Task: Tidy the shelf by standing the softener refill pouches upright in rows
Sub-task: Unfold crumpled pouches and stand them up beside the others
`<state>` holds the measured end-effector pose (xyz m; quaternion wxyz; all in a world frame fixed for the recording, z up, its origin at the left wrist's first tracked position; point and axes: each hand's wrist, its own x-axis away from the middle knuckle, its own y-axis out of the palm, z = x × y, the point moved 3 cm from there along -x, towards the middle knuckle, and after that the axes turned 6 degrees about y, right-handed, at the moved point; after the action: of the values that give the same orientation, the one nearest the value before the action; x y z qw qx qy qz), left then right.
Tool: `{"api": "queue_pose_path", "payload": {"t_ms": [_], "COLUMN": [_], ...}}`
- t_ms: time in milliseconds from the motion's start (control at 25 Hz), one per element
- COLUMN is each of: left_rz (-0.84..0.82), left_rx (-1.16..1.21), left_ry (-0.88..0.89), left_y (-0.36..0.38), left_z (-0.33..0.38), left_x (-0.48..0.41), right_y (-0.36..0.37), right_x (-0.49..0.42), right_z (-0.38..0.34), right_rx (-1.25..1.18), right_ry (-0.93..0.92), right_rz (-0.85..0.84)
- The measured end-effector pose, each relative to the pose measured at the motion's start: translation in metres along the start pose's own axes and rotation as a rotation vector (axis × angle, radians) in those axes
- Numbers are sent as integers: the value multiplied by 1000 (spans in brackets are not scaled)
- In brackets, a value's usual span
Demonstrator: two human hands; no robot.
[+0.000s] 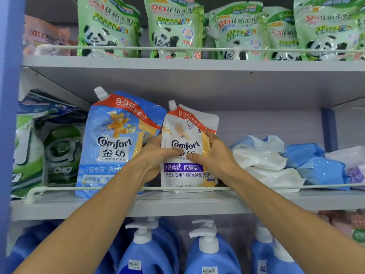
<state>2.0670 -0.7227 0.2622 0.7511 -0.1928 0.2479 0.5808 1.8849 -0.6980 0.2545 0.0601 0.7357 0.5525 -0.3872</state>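
Observation:
A white Comfort softener pouch (187, 123) stands upright on the middle shelf (197, 204), behind its rope rail. My left hand (152, 157) grips its left side and my right hand (214, 155) its right side, thumbs across the front. Just to its left a blue Comfort pouch (116, 139) stands upright, leaning slightly right. On the right, several white and blue pouches (286, 163) lie flat in a loose heap.
Green and dark detergent bags (49, 147) fill the shelf's left end. Green panda pouches (173, 30) stand on the shelf above. Blue pump bottles (209, 254) line the shelf below. A blue upright (328, 129) divides the back at right.

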Motion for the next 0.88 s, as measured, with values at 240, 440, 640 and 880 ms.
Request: {"api": "queue_pose_path", "payload": {"t_ms": [240, 440, 640, 880], "left_rz": [43, 90, 99, -74], "left_rx": [-21, -30, 5, -136], "left_ry": [-4, 12, 23, -156], "left_y": [-3, -2, -1, -5], "left_z": [-3, 1, 5, -6], "left_x": [-2, -1, 9, 15], "right_y": [-6, -24, -14, -5], "right_x": [11, 25, 17, 16], "right_z": [2, 10, -6, -3], "right_rx": [-105, -98, -38, -96], "right_ry": [36, 78, 180, 166], "right_rz": [-11, 0, -160, -53]}}
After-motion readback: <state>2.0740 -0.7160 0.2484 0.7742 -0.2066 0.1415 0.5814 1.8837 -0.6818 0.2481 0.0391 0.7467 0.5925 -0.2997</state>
